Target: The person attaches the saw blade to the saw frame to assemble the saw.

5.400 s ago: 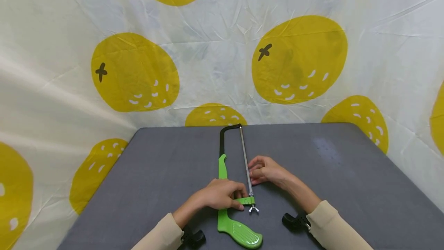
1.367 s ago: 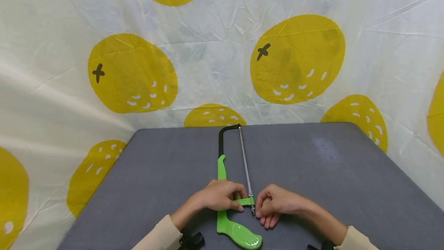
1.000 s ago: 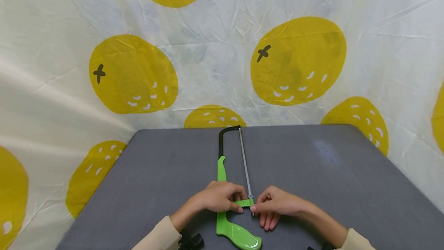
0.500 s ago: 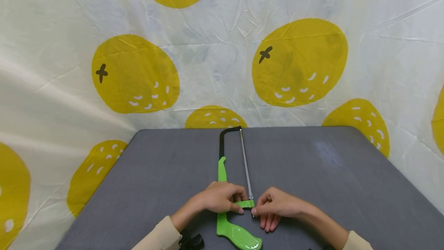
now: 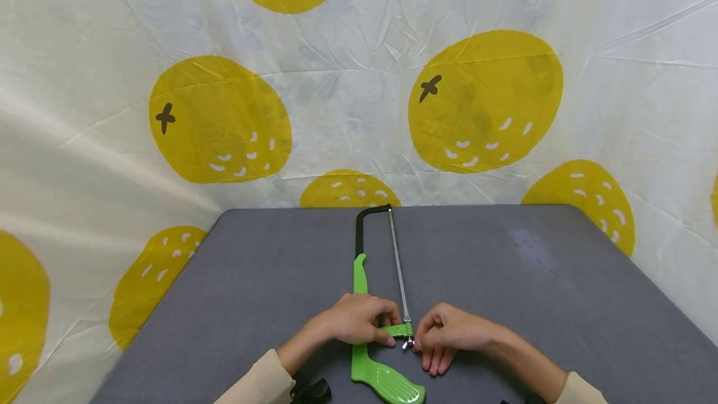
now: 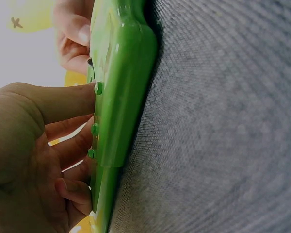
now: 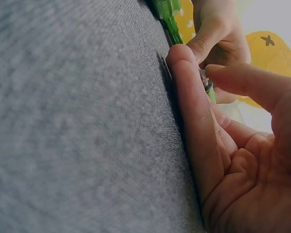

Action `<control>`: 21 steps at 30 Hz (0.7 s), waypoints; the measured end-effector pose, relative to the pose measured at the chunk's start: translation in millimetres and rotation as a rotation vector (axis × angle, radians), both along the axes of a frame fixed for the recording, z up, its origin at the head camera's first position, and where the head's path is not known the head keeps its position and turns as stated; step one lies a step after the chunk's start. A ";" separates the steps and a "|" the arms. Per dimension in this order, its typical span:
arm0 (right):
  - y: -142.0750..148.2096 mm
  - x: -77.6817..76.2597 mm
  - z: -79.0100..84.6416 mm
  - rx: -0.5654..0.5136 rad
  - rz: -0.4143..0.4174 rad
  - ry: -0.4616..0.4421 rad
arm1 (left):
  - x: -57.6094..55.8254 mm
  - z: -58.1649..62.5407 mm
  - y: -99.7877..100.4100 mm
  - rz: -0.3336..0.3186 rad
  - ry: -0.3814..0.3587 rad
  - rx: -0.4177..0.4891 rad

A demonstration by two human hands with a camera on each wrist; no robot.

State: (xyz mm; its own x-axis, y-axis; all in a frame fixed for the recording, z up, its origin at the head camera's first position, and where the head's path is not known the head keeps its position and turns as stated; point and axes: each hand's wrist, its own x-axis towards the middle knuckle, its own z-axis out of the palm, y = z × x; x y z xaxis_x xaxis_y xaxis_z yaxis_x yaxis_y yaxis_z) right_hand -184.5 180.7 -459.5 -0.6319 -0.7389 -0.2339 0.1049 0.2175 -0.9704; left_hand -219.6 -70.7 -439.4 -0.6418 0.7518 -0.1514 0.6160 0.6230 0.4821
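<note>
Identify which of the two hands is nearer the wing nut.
The right hand, which is right at the wing nut; the left hand is farther off, on the green frame.

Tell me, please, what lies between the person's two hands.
Between the left hand and the right hand, the head view shows the blade's near end, the end of the green crosspiece and the silver wing nut.

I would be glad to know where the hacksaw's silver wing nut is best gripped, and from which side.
Probably by its wings, pinched between thumb and forefinger from the right: they stick out on the near side of the green bracket, while the left hand occupies the left side.
</note>
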 end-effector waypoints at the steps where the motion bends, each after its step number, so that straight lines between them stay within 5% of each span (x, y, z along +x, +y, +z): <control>1: 0.3 0.1 0.5 -0.002 0.003 0.001 | 0.1 0.2 0.0 -0.002 -0.002 0.002; 21: -0.4 -1.7 -1.0 -0.029 0.010 -0.032 | -1.3 -2.1 -1.1 -0.001 0.006 0.007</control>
State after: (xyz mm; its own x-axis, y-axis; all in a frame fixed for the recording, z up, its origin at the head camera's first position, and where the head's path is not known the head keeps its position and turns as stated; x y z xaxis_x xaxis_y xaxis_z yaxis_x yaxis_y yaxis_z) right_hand -186.2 180.3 -460.6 -0.6172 -0.7517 -0.2323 0.1345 0.1901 -0.9725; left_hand -220.9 -71.8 -441.5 -0.6415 0.7537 -0.1428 0.6196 0.6188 0.4828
